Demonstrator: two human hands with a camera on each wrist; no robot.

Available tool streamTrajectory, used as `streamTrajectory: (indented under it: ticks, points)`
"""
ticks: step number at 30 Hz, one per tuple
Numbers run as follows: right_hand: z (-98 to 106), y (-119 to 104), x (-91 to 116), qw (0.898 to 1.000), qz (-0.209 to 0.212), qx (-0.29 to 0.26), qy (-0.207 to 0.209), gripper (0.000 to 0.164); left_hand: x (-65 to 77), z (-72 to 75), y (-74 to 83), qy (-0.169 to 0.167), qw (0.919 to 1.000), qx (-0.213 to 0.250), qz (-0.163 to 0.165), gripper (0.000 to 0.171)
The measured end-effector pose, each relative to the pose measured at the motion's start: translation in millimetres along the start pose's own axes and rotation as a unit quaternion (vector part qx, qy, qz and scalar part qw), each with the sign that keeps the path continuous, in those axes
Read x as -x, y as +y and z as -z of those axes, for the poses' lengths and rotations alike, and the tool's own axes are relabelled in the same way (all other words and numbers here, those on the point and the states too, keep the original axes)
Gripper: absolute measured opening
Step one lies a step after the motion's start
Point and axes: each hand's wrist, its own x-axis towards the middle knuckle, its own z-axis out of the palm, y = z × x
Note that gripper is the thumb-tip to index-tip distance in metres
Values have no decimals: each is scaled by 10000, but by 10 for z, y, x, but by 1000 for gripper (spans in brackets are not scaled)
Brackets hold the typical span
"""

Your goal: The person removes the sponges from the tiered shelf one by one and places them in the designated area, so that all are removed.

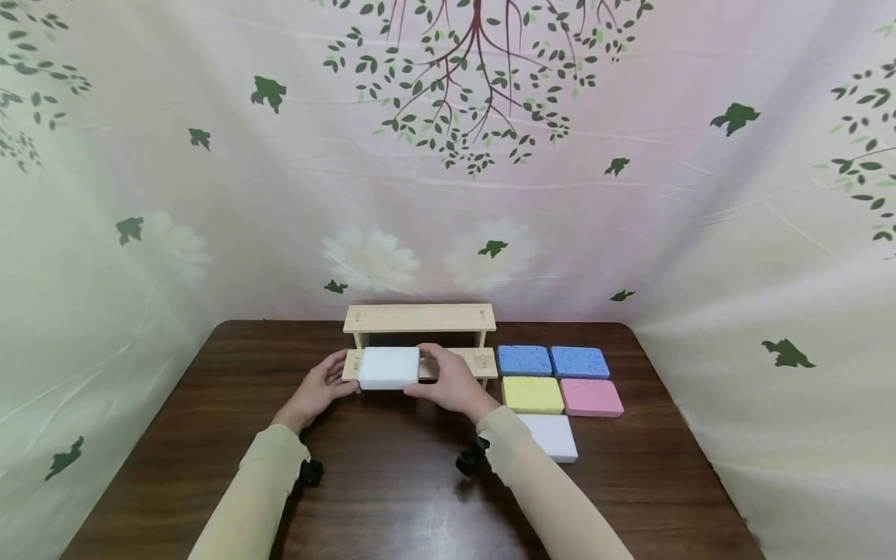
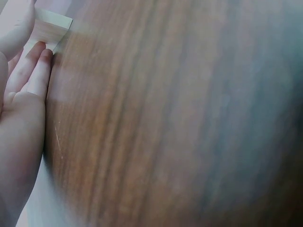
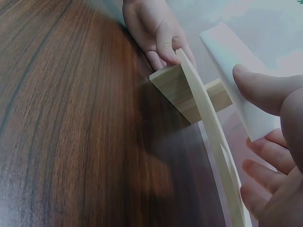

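Observation:
A white sponge block (image 1: 388,368) is over the lower step of a small two-tier wooden rack (image 1: 420,317). My right hand (image 1: 451,379) pinches the sponge at its right end, thumb in front and fingers behind. Seen from the right wrist, the sponge (image 3: 236,80) is tilted above the step's board, between thumb and fingers. At the rack's left end, my left hand (image 1: 323,386) grips the lower step, its thumb (image 3: 166,45) against the front edge. The left wrist view shows only part of this hand (image 2: 23,104), beside a wooden corner (image 2: 52,26).
Right of the rack lie two blue sponges (image 1: 523,360), with a yellow sponge (image 1: 532,395) and a pink sponge (image 1: 592,397) in front. Another white sponge (image 1: 553,437) lies nearest, partly behind the right sleeve. Printed cloth (image 1: 434,194) hangs behind the brown table (image 1: 392,498).

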Motion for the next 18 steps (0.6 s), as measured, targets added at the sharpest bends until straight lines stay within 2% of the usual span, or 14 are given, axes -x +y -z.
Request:
streamTrajectory:
  ticks: [7, 13, 18]
  points:
    - [39, 18, 56, 9999, 155, -25, 64, 85, -21, 14, -40, -19, 10000, 64, 17, 85]
    - [106, 6, 136, 9999, 11, -110, -31, 85, -13, 31, -46, -65, 9999, 91, -84, 85]
    - [170, 41, 202, 10000, 40, -68, 1, 86, -26, 11, -23, -24, 10000, 88, -11, 85]
